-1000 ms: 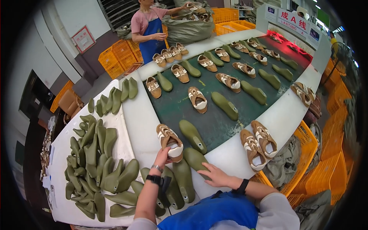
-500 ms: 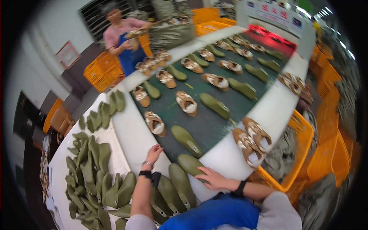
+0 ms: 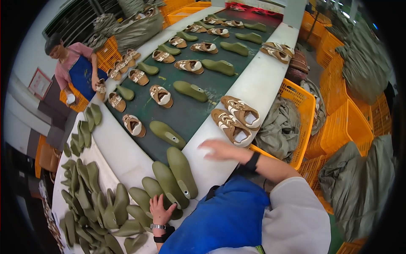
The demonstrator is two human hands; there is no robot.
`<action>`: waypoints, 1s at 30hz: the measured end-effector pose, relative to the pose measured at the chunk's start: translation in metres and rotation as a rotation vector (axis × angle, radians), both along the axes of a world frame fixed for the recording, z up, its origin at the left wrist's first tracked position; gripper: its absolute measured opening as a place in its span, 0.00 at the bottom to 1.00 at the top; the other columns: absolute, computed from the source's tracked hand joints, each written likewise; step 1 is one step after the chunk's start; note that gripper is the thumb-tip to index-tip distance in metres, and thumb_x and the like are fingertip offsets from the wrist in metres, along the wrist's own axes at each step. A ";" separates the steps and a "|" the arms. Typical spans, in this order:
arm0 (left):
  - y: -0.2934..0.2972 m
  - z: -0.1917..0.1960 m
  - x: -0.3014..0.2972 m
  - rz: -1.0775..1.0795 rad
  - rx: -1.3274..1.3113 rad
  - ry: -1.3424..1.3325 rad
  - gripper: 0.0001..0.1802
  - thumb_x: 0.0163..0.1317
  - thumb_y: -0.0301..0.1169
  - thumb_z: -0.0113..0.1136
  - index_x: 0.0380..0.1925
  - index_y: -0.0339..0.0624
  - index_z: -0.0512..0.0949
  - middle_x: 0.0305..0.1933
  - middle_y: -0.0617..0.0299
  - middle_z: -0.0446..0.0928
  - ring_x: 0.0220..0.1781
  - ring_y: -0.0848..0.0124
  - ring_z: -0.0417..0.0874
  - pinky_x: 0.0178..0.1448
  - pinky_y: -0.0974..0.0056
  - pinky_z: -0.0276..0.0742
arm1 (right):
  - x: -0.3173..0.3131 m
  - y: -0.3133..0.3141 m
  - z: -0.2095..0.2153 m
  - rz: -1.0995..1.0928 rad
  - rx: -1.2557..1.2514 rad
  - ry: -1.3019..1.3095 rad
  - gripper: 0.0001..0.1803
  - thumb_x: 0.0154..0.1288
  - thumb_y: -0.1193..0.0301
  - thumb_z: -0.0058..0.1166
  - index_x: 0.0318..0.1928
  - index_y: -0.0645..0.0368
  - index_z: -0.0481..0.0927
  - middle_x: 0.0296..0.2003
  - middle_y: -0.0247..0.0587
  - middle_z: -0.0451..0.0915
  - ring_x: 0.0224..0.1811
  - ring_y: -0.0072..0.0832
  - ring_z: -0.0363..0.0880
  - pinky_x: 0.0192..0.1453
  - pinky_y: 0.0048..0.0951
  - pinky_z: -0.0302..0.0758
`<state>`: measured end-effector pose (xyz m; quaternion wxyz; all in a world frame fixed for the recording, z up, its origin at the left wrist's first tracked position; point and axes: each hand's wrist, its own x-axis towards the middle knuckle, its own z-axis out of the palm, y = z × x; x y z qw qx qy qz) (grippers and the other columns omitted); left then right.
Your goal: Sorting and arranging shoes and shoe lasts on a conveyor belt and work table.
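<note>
My left hand (image 3: 161,209) rests with spread fingers on the green shoe lasts lined up at the near end of the table, its thumb touching one of them. The foremost last (image 3: 182,172) stands at the right end of that row. My right hand (image 3: 220,150) is over the white ledge, slightly blurred, fingers stretched out and holding nothing. Just beyond it lies a pair of brown and white sneakers (image 3: 237,120). On the dark green belt, another green last (image 3: 167,134) lies closest to me, with a single sneaker (image 3: 134,125) to its left.
A pile of green lasts (image 3: 97,203) fills the white side table at left. More sneakers and lasts lie along the belt (image 3: 169,120). At far left a co-worker (image 3: 78,70) holds a shoe. An orange crate (image 3: 306,127) with grey cloth stands right, beside stacked crates and grey sacks (image 3: 359,186).
My right hand has let go of a last and moved to the ledge. My left hand has drawn back onto the lasts. The co-worker has bent toward the belt, and the view has shifted.
</note>
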<state>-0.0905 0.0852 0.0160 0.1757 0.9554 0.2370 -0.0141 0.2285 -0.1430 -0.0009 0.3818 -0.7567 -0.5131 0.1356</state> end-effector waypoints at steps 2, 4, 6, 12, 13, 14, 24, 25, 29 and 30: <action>-0.006 -0.010 -0.014 0.054 -0.002 -0.072 0.41 0.41 0.48 0.69 0.55 0.41 0.69 0.61 0.43 0.62 0.63 0.43 0.59 0.65 0.47 0.58 | 0.039 -0.038 0.025 -0.300 -0.284 -0.321 0.22 0.49 0.65 0.61 0.48 0.51 0.74 0.39 0.46 0.78 0.42 0.44 0.77 0.46 0.42 0.73; -0.015 -0.014 -0.008 0.095 -0.019 -0.211 0.39 0.41 0.46 0.71 0.53 0.39 0.70 0.59 0.43 0.64 0.62 0.43 0.59 0.65 0.47 0.57 | 0.069 -0.082 0.031 -0.450 -0.586 -0.407 0.31 0.42 0.63 0.64 0.50 0.54 0.69 0.41 0.50 0.75 0.43 0.45 0.75 0.45 0.44 0.72; -0.029 -0.011 0.012 0.098 0.038 -0.256 0.39 0.42 0.49 0.69 0.52 0.40 0.71 0.57 0.44 0.66 0.60 0.43 0.60 0.65 0.47 0.56 | 0.079 -0.116 0.029 -0.447 -0.696 -0.278 0.40 0.43 0.60 0.63 0.60 0.43 0.62 0.39 0.50 0.78 0.45 0.45 0.76 0.48 0.42 0.72; -0.052 -0.016 0.026 0.193 0.038 -0.266 0.39 0.44 0.50 0.65 0.54 0.38 0.70 0.55 0.45 0.69 0.61 0.44 0.62 0.69 0.47 0.51 | 0.053 -0.081 -0.020 -0.328 -0.714 -0.384 0.30 0.48 0.67 0.55 0.55 0.52 0.67 0.34 0.54 0.80 0.39 0.49 0.78 0.53 0.46 0.67; -0.054 -0.018 0.025 0.213 0.043 -0.269 0.39 0.44 0.50 0.65 0.54 0.37 0.70 0.54 0.45 0.69 0.60 0.46 0.63 0.69 0.47 0.50 | 0.038 -0.065 -0.021 -0.273 -0.723 -0.421 0.30 0.48 0.66 0.56 0.56 0.54 0.67 0.34 0.54 0.80 0.39 0.50 0.78 0.51 0.46 0.68; -0.057 -0.019 0.025 0.219 0.039 -0.293 0.38 0.45 0.49 0.65 0.53 0.36 0.70 0.54 0.45 0.69 0.60 0.47 0.64 0.69 0.46 0.49 | 0.022 -0.052 -0.014 -0.240 -0.702 -0.338 0.32 0.48 0.66 0.57 0.56 0.55 0.67 0.35 0.55 0.79 0.39 0.50 0.78 0.50 0.46 0.70; -0.051 0.020 -0.040 0.429 0.248 -0.511 0.28 0.46 0.38 0.64 0.49 0.42 0.72 0.56 0.49 0.67 0.63 0.47 0.61 0.63 0.48 0.60 | -0.029 0.001 0.034 0.005 -0.639 -0.376 0.22 0.50 0.60 0.58 0.46 0.56 0.77 0.34 0.51 0.81 0.38 0.47 0.79 0.44 0.42 0.75; -0.041 0.016 -0.054 0.509 0.302 -0.532 0.28 0.45 0.38 0.65 0.48 0.42 0.73 0.56 0.48 0.67 0.62 0.46 0.61 0.63 0.47 0.60 | -0.034 0.012 0.041 0.024 -0.627 -0.387 0.22 0.50 0.60 0.58 0.46 0.56 0.77 0.34 0.51 0.81 0.38 0.47 0.79 0.44 0.42 0.75; -0.030 -0.017 -0.098 0.782 0.239 -0.424 0.31 0.46 0.40 0.66 0.51 0.41 0.70 0.56 0.39 0.64 0.60 0.43 0.62 0.62 0.50 0.62 | -0.071 0.048 0.085 0.245 -0.331 -0.283 0.21 0.53 0.65 0.57 0.48 0.57 0.75 0.39 0.50 0.79 0.41 0.47 0.77 0.44 0.42 0.74; -0.033 -0.026 -0.106 0.819 0.101 -0.494 0.34 0.47 0.40 0.66 0.54 0.42 0.67 0.57 0.37 0.62 0.61 0.43 0.61 0.62 0.51 0.63 | -0.083 0.064 0.086 0.359 -0.366 -0.258 0.22 0.54 0.65 0.56 0.50 0.56 0.74 0.42 0.49 0.78 0.43 0.46 0.76 0.46 0.42 0.73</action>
